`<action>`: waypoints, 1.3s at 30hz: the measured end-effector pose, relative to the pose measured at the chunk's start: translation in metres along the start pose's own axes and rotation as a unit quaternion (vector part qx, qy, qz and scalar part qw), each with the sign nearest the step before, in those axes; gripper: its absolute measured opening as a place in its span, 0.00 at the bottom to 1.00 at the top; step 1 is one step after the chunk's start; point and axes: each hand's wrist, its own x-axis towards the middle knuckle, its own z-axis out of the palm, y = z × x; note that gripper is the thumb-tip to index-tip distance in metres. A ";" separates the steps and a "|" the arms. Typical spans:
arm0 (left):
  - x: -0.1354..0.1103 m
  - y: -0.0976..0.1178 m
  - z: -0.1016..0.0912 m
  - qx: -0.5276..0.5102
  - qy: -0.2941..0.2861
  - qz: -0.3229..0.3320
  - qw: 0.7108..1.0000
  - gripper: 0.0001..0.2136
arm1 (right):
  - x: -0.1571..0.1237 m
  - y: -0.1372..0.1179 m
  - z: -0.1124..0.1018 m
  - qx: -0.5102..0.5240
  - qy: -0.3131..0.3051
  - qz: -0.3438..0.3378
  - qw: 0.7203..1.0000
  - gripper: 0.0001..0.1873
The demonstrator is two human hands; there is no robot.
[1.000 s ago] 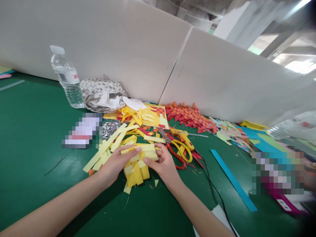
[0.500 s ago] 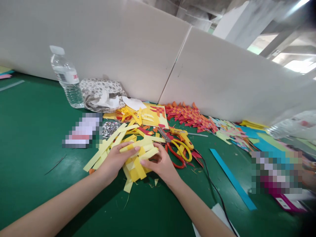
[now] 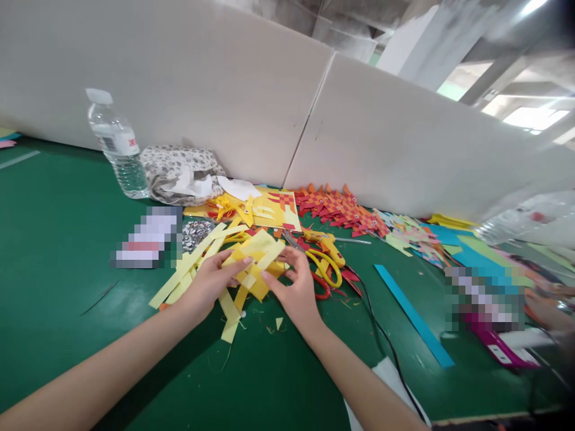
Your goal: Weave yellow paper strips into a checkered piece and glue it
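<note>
Between my two hands is a piece of woven yellow paper strips (image 3: 255, 263), in pale and deeper yellow. My left hand (image 3: 214, 280) pinches its left side, thumb on top. On the right edge, my right hand (image 3: 294, 287) grips with thumb and bent fingers. Loose pale yellow paper strips (image 3: 182, 276) lie beside and under my left hand. Just beyond my right hand are scissors (image 3: 330, 268) with red and yellow handles, and a yellow glue gun (image 3: 327, 242) with a dark cord.
A water bottle (image 3: 117, 146) stands at the back left near a patterned cloth bag (image 3: 179, 164). Woven red-orange paper fish (image 3: 339, 209) are heaped by the partition (image 3: 202, 90). A blue strip (image 3: 413, 314) lies at right. Another person's hand (image 3: 550, 308) shows at the far right.
The woven yellow piece has been tilted and turned between my hands, with its strips now lying diagonally. My right fingers have shifted on its edge. The view has moved slightly.
</note>
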 end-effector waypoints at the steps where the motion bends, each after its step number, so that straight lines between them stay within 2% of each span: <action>1: 0.001 0.001 0.003 -0.013 0.005 -0.001 1.000 0.17 | -0.002 -0.001 0.000 -0.064 0.053 -0.086 0.993 0.26; 3: 0.002 0.004 0.011 -0.058 0.017 -0.006 0.998 0.17 | -0.009 -0.007 0.001 -0.167 0.096 -0.259 0.946 0.27; 4: 0.003 0.007 0.017 -0.084 0.018 -0.008 0.996 0.16 | -0.012 -0.011 0.002 -0.202 0.072 -0.325 0.921 0.30; 5: 0.005 0.009 0.022 -0.110 0.015 -0.008 0.994 0.15 | -0.017 -0.015 0.004 -0.227 0.023 -0.375 0.899 0.31; 7: 0.011 0.014 0.032 -0.167 0.034 -0.022 0.985 0.14 | -0.025 -0.022 0.009 -0.255 -0.099 -0.415 0.868 0.30; 8: 0.014 0.016 0.037 -0.182 0.044 -0.022 0.982 0.14 | -0.029 -0.025 0.011 -0.250 -0.140 -0.422 0.860 0.30; 9: 0.018 0.017 0.040 -0.187 0.056 -0.017 0.981 0.13 | -0.032 -0.027 0.014 -0.248 -0.161 -0.421 0.858 0.29; 11: 0.025 0.017 0.045 -0.195 0.065 0.001 0.979 0.12 | -0.036 -0.029 0.016 -0.234 -0.214 -0.458 0.831 0.26; 13: 0.030 0.014 0.048 -0.195 0.062 0.012 0.979 0.11 | -0.037 -0.030 0.017 -0.230 -0.236 -0.470 0.818 0.24; 14: 0.032 0.012 0.049 -0.193 0.062 0.015 0.979 0.11 | -0.037 -0.029 0.017 -0.233 -0.234 -0.462 0.823 0.24; 16: 0.034 0.007 0.050 -0.186 0.064 0.019 0.980 0.12 | -0.036 -0.029 0.015 -0.245 -0.191 -0.415 0.855 0.26; 17: 0.034 0.005 0.050 -0.182 0.069 0.021 0.981 0.13 | -0.035 -0.029 0.014 -0.249 -0.185 -0.407 0.859 0.26; 19: 0.034 0.002 0.048 -0.175 0.068 0.030 0.982 0.15 | -0.034 -0.031 0.010 -0.254 -0.212 -0.425 0.843 0.22; 21: 0.032 0.002 0.043 -0.168 0.062 0.043 0.983 0.15 | -0.031 -0.034 0.004 -0.253 -0.238 -0.446 0.825 0.14; 22: 0.030 0.002 0.040 -0.166 0.058 0.053 0.983 0.15 | -0.028 -0.035 -0.001 -0.247 -0.218 -0.440 0.835 0.10; 23: 0.027 0.003 0.036 -0.162 0.050 0.058 0.984 0.15 | -0.023 -0.036 -0.005 -0.236 -0.167 -0.418 0.861 0.08; 25: 0.023 0.003 0.029 -0.135 0.011 0.083 0.987 0.15 | -0.009 -0.034 -0.015 -0.184 -0.015 -0.318 0.930 0.11; 26: 0.021 0.003 0.027 -0.124 -0.008 0.091 0.988 0.15 | -0.001 -0.030 -0.020 -0.151 0.025 -0.258 0.954 0.17; 27: 0.019 0.003 0.025 -0.117 -0.023 0.086 0.989 0.15 | 0.006 -0.026 -0.025 -0.114 0.034 -0.203 0.972 0.23; 28: 0.018 0.002 0.023 -0.108 -0.033 0.074 0.991 0.15 | 0.012 -0.020 -0.028 -0.075 0.014 -0.151 0.986 0.26; 30: 0.018 -0.001 0.023 -0.096 -0.047 0.048 0.993 0.15 | 0.020 -0.007 -0.032 -0.015 -0.051 -0.078 0.996 0.28; 32: 0.018 -0.003 0.023 -0.075 -0.063 0.035 0.995 0.15 | 0.021 0.003 -0.033 -0.004 -0.079 -0.029 0.996 0.22; 35: 0.016 -0.002 0.023 -0.005 -0.082 0.054 0.995 0.18 | 0.020 0.008 -0.034 -0.020 -0.110 -0.024 0.993 0.14; 37: 0.013 0.004 0.022 0.050 -0.093 0.098 0.990 0.21 | 0.019 0.004 -0.035 -0.063 -0.120 -0.047 0.990 0.11; 39: 0.011 0.012 0.019 0.089 -0.130 0.141 0.977 0.24 | 0.020 -0.002 -0.037 -0.120 -0.125 -0.067 0.983 0.07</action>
